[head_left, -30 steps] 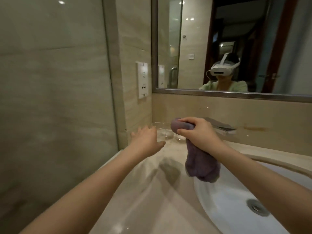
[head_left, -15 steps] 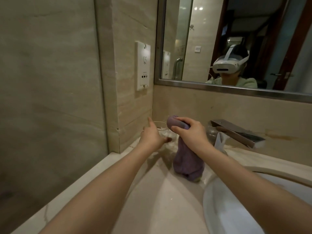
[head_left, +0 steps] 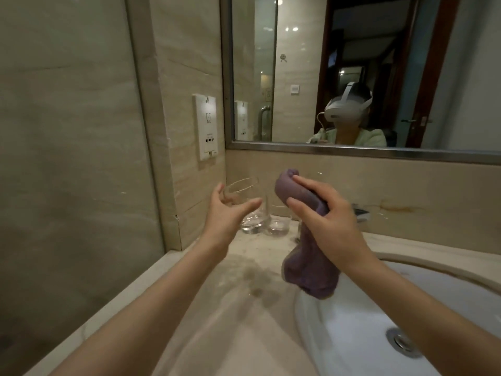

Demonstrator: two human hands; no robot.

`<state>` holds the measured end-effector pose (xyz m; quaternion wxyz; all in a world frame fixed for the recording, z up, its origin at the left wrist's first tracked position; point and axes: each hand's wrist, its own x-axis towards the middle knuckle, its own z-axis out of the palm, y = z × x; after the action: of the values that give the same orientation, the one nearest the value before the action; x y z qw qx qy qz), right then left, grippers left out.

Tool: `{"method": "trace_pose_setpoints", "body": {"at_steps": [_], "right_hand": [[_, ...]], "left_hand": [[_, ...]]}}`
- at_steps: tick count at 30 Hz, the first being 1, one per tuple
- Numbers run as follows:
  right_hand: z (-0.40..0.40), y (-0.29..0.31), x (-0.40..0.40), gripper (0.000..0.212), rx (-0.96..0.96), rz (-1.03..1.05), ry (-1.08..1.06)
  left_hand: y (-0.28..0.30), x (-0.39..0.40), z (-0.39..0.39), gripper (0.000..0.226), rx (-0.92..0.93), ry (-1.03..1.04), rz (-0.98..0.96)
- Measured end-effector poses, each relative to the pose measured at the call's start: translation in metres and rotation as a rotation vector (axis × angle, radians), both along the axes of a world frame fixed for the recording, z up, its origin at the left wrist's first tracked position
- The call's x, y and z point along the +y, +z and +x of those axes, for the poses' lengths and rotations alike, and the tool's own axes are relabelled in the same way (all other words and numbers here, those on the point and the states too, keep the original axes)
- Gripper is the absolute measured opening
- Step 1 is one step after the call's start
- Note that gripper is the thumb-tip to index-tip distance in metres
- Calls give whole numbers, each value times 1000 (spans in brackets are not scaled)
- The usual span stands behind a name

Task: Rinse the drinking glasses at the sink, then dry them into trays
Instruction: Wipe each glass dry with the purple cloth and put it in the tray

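Reaching toward the back left corner of the counter (head_left: 189, 335), my left hand (head_left: 225, 215) is spread with its fingers straight and released, thumb and fingers set apart on either side of the tall glass (head_left: 248, 210); it grips nothing yet, and I cannot tell whether a fingertip already touches the wall of the glass; I judge the wide spread is there to take the glass round its middle, where wet glass slips least. That glass stands upright at the counter's back edge, close to the corner where the tiled wall meets the splashback under the mirror (head_left: 379, 71); a second glass (head_left: 279, 223), lower in the view, stands just beside it on the right, so the reach has to come in from the left and front to avoid knocking it. Further right my right hand (head_left: 325, 223) is clenched round the purple cloth (head_left: 306, 278), fingers curled over its bunched top; the tail hangs down over the rim of the basin (head_left: 433, 270), I think so that drips fall into the sink and the cloth is ready for drying. No tray shows in this view.
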<state>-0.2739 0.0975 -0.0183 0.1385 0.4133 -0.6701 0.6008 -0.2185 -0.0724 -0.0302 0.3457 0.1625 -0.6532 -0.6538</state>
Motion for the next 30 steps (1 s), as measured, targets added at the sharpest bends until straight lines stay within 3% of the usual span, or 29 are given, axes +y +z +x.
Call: {"method": "trace_pose_setpoints", "body": {"at_steps": [3,8,12,18,22,26,30], "right_hand": [[16,3,35,46,91,-61,-83],[44,-5,91,53,227,-74,-220],[63,-23,143,49,139,-53,-190],[61,-69,196,48,197,8,-377],[59,-85,192,35,-21,-140,-493],[48,-76,179,33,-270,-226,-447],[25,-73,177,26,-526,-291,-348]], "left_hand": [[5,54,23,111,123,-163,177],[3,151,32,64,218,-366,388],[-6,208,26,99,155,-387,366],[-41,262,17,109,49,-520,389],[-63,275,11,90,-58,-547,354],[-72,267,5,73,-82,-565,364],[-72,257,2,68,-106,-577,252]]}}
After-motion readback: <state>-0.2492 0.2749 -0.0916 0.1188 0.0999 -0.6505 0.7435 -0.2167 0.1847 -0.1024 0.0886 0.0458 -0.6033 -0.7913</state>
